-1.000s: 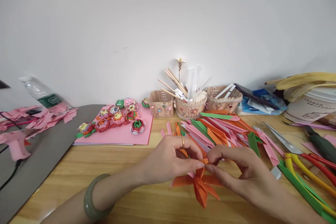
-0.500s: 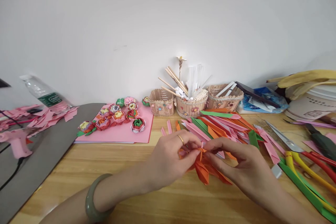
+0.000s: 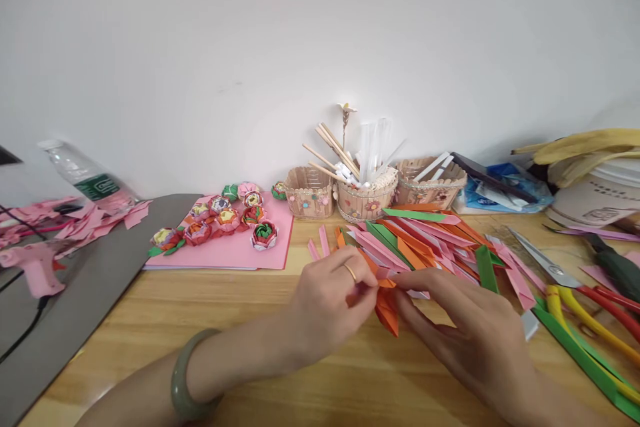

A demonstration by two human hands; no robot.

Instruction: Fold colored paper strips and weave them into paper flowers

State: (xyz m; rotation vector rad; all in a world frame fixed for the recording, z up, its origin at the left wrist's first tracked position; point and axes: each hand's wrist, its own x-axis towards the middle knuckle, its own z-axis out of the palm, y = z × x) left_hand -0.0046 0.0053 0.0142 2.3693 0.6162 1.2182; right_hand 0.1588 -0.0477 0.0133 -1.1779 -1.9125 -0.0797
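Observation:
An orange folded paper piece (image 3: 387,310) with a bit of pink at its top is pinched between both hands above the wooden table. My left hand (image 3: 333,297), with a ring on one finger and a bangle at the wrist, grips it from the left with closed fingers. From the right, my right hand (image 3: 457,327) holds its upper edge between thumb and forefinger. Just behind the hands lies a pile of folded paper strips (image 3: 415,240) in pink, orange and green. Part of the orange paper is hidden by the fingers.
Paper flowers (image 3: 227,220) rest on pink sheets (image 3: 277,250) at the left. Further left are a pink glue gun (image 3: 37,267) and a bottle (image 3: 83,173). Decorated baskets (image 3: 309,203) stand at the back. Scissors (image 3: 555,272) lie at the right.
The orange paper has turned between the fingers, and less of it shows below the right hand. My right hand has shifted slightly down and right. Both hands still hold the paper.

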